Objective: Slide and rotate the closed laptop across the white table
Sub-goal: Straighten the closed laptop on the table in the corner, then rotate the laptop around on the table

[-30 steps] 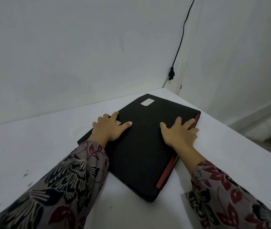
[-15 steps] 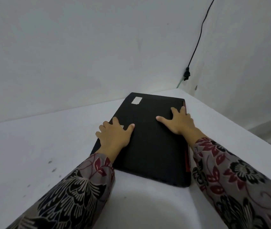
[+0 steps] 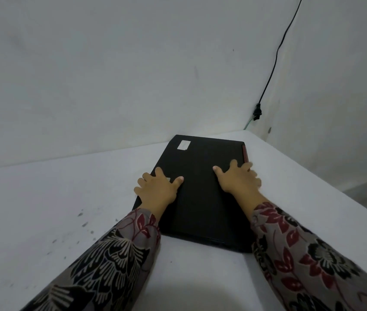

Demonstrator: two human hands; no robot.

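- Far left, the white desk (image 3: 32,198) carries a scatter of dark specks (image 3: 81,223); the wall (image 3: 110,75) rises straight behind it.
- Left sleeve (image 3: 101,261), floral, comes in low, and the left hand (image 3: 156,190) lies flat with fingers spread on the laptop's left edge, palm down, not curled round anything.
- The laptop (image 3: 200,194), closed and black, lies flat on the desk near the back corner, its far edge just beside the wall, a pale sticker (image 3: 183,145) near its far left corner.
- Right hand (image 3: 238,181) is spread flat too, pressing on the lid by the right edge, fingertips reaching the red trim (image 3: 244,152).
- Right sleeve (image 3: 308,254) covers the laptop's near right corner.
- Up right, a black cable (image 3: 276,55) drops down the wall to a plug (image 3: 257,112) in the corner, apart from the laptop.
- Against a second ago: the laptop has swung from diagonal to nearly square-on, long side running away from the person, and sits closer to the wall.
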